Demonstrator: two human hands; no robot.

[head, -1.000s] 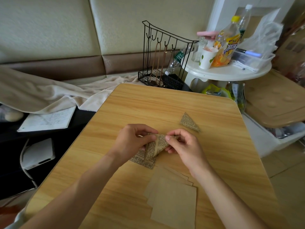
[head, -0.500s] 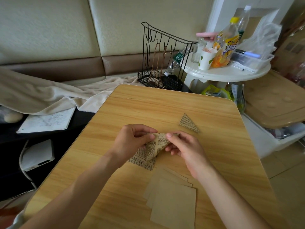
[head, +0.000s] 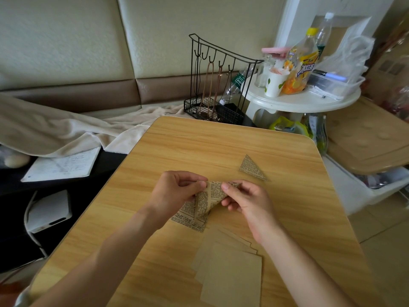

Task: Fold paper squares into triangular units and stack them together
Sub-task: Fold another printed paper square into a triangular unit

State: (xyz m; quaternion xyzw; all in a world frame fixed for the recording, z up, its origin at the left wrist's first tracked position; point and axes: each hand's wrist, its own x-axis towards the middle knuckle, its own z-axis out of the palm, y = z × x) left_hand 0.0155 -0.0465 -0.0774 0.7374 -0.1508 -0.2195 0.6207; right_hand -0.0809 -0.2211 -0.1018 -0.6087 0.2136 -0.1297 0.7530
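On the wooden table (head: 221, 142), both hands pinch a newsprint paper square (head: 208, 200) that is partly folded, its top edge lifted and its lower corner resting on the table. My left hand (head: 177, 191) grips the upper left part; my right hand (head: 245, 200) grips the upper right part with thumb and forefinger. One finished newsprint triangle (head: 252, 168) lies flat on the table beyond my right hand. A loose pile of plain brown paper squares (head: 230, 269) lies close to me, between my forearms.
A black wire rack (head: 219, 85) stands past the table's far edge. To its right is a round white side table (head: 298, 103) with bottles and a cup. A beige blanket (head: 66, 129) and a notebook (head: 64, 165) lie at left; a white bin (head: 365, 187) sits at right.
My right hand's fingers have shifted slightly along the paper's top edge and the fold has been pressed tighter. The triangle and the brown pile have stayed put.
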